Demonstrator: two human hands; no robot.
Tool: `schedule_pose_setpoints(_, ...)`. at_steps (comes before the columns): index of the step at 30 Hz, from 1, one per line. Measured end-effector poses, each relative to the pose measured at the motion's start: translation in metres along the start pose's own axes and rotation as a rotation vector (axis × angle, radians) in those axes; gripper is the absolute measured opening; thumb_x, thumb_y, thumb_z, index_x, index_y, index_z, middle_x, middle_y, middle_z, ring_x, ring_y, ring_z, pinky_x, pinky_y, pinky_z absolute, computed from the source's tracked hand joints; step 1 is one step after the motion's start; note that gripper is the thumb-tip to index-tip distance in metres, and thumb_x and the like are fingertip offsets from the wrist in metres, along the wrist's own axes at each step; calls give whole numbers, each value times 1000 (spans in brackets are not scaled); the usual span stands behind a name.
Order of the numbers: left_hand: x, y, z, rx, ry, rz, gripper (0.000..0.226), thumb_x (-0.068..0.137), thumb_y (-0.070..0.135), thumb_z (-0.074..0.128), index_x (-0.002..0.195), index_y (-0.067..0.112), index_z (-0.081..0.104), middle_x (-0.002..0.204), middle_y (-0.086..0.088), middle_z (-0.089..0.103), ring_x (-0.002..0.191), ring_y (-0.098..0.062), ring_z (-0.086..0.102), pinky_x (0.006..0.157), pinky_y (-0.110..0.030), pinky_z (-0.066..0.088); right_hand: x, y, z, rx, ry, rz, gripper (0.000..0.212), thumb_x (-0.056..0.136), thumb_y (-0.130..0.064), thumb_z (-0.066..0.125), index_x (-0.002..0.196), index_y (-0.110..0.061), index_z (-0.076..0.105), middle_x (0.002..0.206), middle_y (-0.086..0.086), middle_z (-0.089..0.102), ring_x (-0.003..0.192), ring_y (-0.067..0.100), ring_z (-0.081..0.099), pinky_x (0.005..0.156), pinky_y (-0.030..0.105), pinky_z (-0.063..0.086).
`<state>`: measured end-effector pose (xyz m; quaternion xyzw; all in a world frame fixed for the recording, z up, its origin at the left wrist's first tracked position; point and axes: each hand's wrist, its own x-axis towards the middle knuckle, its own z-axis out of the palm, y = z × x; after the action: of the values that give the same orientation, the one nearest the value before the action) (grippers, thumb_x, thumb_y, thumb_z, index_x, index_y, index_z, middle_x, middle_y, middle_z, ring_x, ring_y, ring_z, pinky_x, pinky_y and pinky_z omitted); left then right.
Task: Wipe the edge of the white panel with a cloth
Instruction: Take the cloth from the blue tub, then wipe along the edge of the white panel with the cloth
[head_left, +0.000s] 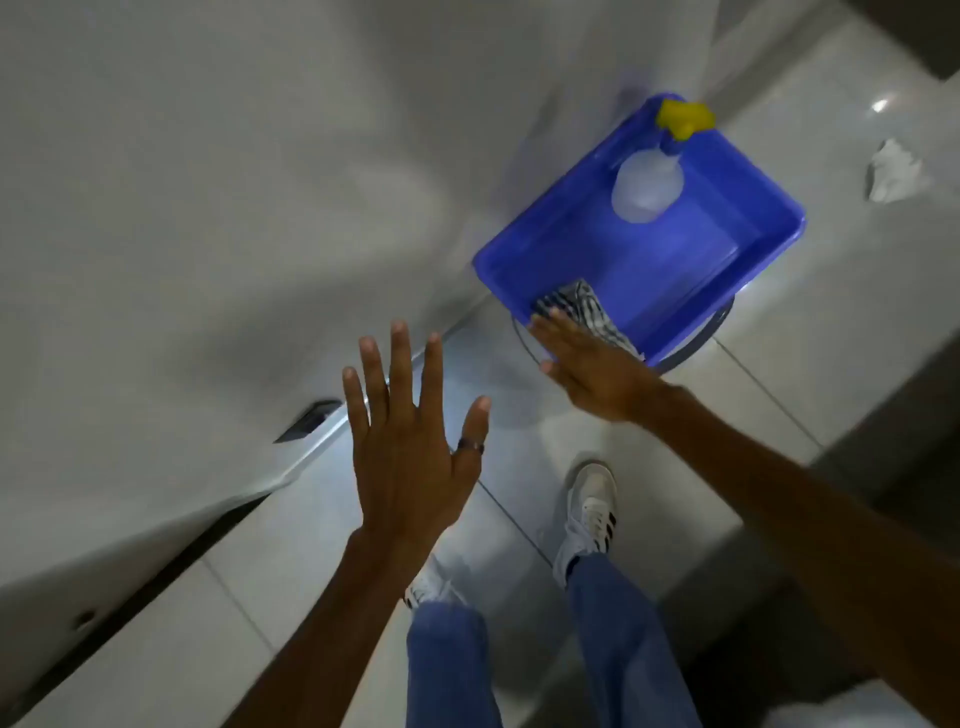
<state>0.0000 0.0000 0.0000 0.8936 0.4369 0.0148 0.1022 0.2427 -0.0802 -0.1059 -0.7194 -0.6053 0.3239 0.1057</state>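
From the head camera, looking down: the right hand (587, 364) was out over the near rim of the blue tub (769, 228), fingers straight and together, palm down, nothing in its grasp. Its fingertips (543, 325) lay at the near edge of the checked cloth (582, 306) — touching it or just above, the blur would not let me say which. The cloth sat bunched in the tub's near corner, draped up toward the rim, its long axis running from that corner back toward the wrist. So the cloth lay straight ahead of the right hand, just beyond the fingertips.

The left hand (410, 447) was well apart from it — raised, fingers spread wide, empty, a ring at the base of the thumb, hovering near and to the left over the floor tiles (779, 374). The right was clearly the nearer hand for the pick-up.

The white panel (182, 234) filled the left and far side of the view, its lower edge running diagonally from near left up toward the tub. That edge lay left of the cloth, so I judged the cloth would have to be gathered first, then carried leftward across to the panel's edge. A spray bottle (649, 182) with a yellow head stood at the tub's far side.
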Motion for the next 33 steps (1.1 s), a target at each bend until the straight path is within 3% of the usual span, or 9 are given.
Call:
schedule_pose_setpoints(5, 15, -8, 88, -2, -54, 50, 83, 109, 62, 42, 173, 11, 34, 181, -20, 12, 167, -42, 4, 135, -59, 7, 52, 90, 43, -104, -99, 102, 61, 111, -35, 35, 164, -14, 11, 175, 8, 6, 163, 27, -1, 133, 45, 3)
schedule_pose_setpoints(9, 4, -24, 121, 9, -124, 65, 81, 108, 60, 43, 174, 14, 33, 181, -18, 10, 167, -42, 1, 136, -61, 7, 67, 118, 64, -320, -67, 26, 78, 101, -31, 55, 165, -21, 11, 175, 10, 6, 161, 39, -1, 131, 56, 0)
schedule_pose_setpoints(13, -16, -40, 117, -5, -177, 40, 79, 108, 58, 43, 174, 16, 32, 181, -16, 6, 167, -40, -1, 137, -61, 7, 71, 113, 55, -329, -49, 27, 87, 86, -2, 65, 162, -20, 26, 173, 11, 18, 160, 42, 6, 131, 58, 7)
schedule_pose_setpoints(16, -29, -54, 103, -23, -109, 28, 78, 105, 54, 50, 171, 13, 40, 180, -17, 16, 166, -42, 7, 134, -65, 14, 74, 85, 35, -351, 33, 111, 77, 88, 2, 58, 159, -16, 34, 171, 12, 23, 160, 44, 11, 132, 53, 12)
schedule_pose_setpoints(18, -35, -66, 96, -27, -71, 20, 77, 104, 54, 52, 169, 12, 44, 179, -18, 21, 165, -42, 10, 133, -66, 17, 76, 44, 33, -337, 194, 142, 64, 94, -1, 48, 157, -12, 39, 170, 14, 26, 160, 43, 13, 132, 53, 13)
schedule_pose_setpoints(22, -48, -98, 102, -21, -76, 19, 78, 106, 58, 38, 168, 11, 46, 179, -20, 22, 165, -44, 13, 132, -67, 21, 77, -53, 77, -107, 458, 57, 69, 90, 11, 43, 155, -12, 42, 168, 13, 30, 159, 34, 9, 132, 54, 14)
schedule_pose_setpoints(28, -43, -165, 167, 81, -71, 124, 75, 107, 54, 40, 165, 9, 51, 178, -20, 25, 164, -44, 18, 128, -70, 28, 89, -101, 244, 459, 404, 207, 77, 91, 17, 47, 159, -15, 28, 172, 3, 5, 161, 33, -5, 126, 60, 31)
schedule_pose_setpoints(31, -12, -187, 210, 146, -14, 256, 73, 108, 53, 43, 165, 8, 51, 177, -22, 26, 164, -42, 17, 129, -67, 25, 122, -79, 318, 585, 475, 299, 76, 97, 12, 46, 160, -24, 22, 168, -21, -9, 162, 27, -2, 121, 56, 40)
schedule_pose_setpoints(33, 18, -195, 233, 219, 53, 348, 73, 109, 52, 50, 168, 9, 46, 177, -24, 24, 164, -42, 13, 133, -63, 17, 151, -59, 349, 641, 582, 313, 81, 97, 14, 47, 158, -32, 20, 157, -45, -21, 158, 40, 23, 112, 56, 50)
